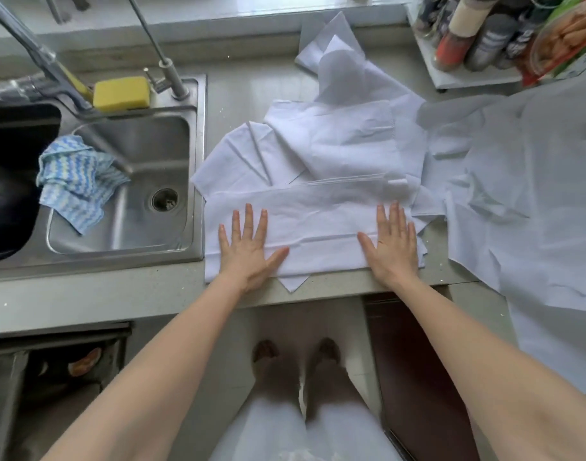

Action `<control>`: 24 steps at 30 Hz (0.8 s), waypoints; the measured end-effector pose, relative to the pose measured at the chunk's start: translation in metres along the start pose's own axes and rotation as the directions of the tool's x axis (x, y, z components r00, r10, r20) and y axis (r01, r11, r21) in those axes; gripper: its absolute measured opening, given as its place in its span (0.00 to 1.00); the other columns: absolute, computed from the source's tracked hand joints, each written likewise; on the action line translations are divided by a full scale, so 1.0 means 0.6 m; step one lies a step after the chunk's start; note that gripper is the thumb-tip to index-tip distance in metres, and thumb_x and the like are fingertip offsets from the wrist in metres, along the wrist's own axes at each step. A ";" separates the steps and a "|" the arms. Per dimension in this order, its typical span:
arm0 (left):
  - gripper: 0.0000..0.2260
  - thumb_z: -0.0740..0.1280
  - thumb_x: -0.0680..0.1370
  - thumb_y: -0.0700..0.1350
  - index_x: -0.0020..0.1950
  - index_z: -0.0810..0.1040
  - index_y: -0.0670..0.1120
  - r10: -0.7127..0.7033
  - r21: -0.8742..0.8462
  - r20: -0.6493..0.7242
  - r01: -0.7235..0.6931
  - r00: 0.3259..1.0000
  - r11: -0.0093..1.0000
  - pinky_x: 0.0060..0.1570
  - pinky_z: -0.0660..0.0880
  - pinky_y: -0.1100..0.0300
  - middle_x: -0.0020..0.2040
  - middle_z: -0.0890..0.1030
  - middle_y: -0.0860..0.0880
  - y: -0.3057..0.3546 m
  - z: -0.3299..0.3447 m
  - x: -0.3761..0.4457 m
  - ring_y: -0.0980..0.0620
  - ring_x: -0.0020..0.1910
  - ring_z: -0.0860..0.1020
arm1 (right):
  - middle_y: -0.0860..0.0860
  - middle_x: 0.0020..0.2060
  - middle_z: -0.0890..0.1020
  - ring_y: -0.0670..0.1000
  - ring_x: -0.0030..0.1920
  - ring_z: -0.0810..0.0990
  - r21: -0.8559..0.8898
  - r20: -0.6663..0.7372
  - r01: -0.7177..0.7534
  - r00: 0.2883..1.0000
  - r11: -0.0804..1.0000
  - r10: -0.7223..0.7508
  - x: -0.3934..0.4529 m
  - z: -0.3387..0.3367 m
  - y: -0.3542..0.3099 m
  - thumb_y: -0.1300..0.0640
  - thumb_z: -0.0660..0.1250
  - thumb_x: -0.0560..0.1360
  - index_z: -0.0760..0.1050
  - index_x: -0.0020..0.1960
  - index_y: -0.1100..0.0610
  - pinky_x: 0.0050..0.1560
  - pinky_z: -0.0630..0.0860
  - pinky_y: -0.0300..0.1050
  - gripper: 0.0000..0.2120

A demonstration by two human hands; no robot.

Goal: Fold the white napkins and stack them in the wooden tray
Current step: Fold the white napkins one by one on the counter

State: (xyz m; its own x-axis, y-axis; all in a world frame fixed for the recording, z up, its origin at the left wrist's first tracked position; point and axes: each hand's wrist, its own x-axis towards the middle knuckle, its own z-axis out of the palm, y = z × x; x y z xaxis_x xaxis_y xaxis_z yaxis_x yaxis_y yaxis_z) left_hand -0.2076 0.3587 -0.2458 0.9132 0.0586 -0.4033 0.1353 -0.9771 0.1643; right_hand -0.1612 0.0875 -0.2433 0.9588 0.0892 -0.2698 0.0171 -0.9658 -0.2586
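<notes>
On the counter [172, 287], both flat hands atop a folded white napkin [318, 224], no legible writing.

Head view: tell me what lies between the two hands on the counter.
In the head view, only the folded white napkin lies between the left hand and the right hand. Both press flat on it, and nothing rests on that stretch of cloth.

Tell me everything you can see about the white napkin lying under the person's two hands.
The folded napkin is white, thin, slightly creased cloth, folded into a long band lying flat along the front edge of the countertop, right of the sink. The left hand and right hand press flat on its two ends, fingers straight. Its far edge overlaps the loose napkin pile; another cloth's corner pokes out beneath its near edge.
</notes>
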 end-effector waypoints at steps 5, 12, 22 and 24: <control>0.48 0.61 0.71 0.70 0.78 0.36 0.52 0.283 0.109 0.127 -0.297 0.951 0.949 0.71 0.32 0.42 0.78 0.35 0.49 0.043 -0.044 0.031 0.44 0.75 0.32 | 0.57 0.65 0.70 0.57 0.66 0.67 0.493 -0.128 -0.127 0.968 0.861 0.216 0.003 -0.041 -0.009 0.51 0.67 0.76 0.57 0.74 0.63 0.65 0.65 0.46 0.33; 0.50 0.63 0.72 0.68 0.77 0.33 0.51 0.287 0.136 0.197 -0.316 0.937 0.939 0.73 0.33 0.44 0.75 0.29 0.49 0.059 -0.058 0.041 0.45 0.74 0.30 | 0.56 0.35 0.72 0.52 0.37 0.69 0.776 0.047 -0.268 0.927 0.571 0.371 0.020 -0.055 -0.005 0.60 0.68 0.73 0.73 0.42 0.68 0.34 0.62 0.44 0.10; 0.26 0.49 0.83 0.53 0.78 0.42 0.55 0.196 -0.103 -0.025 -0.197 0.980 0.975 0.71 0.33 0.43 0.78 0.36 0.53 0.118 0.009 0.021 0.47 0.76 0.35 | 0.52 0.28 0.67 0.50 0.31 0.63 0.685 -0.146 -0.110 0.948 0.720 0.284 -0.015 -0.070 0.042 0.61 0.65 0.75 0.69 0.36 0.65 0.32 0.59 0.43 0.11; 0.28 0.52 0.82 0.57 0.78 0.41 0.57 0.157 -0.133 0.014 -0.154 0.988 0.979 0.70 0.32 0.40 0.77 0.34 0.54 0.129 0.003 0.035 0.46 0.76 0.33 | 0.49 0.27 0.66 0.47 0.30 0.62 0.680 -0.183 -0.081 0.944 0.729 0.275 -0.019 -0.077 0.050 0.61 0.65 0.75 0.68 0.35 0.62 0.30 0.61 0.35 0.11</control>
State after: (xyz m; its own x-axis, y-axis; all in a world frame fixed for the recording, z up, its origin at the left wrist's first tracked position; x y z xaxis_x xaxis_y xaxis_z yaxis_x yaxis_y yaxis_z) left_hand -0.1786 0.2838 -0.2432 0.9176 -0.0983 -0.3850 0.0431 -0.9386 0.3422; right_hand -0.1583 0.0463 -0.2050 0.9616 -0.2257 -0.1560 -0.2575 -0.5460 -0.7973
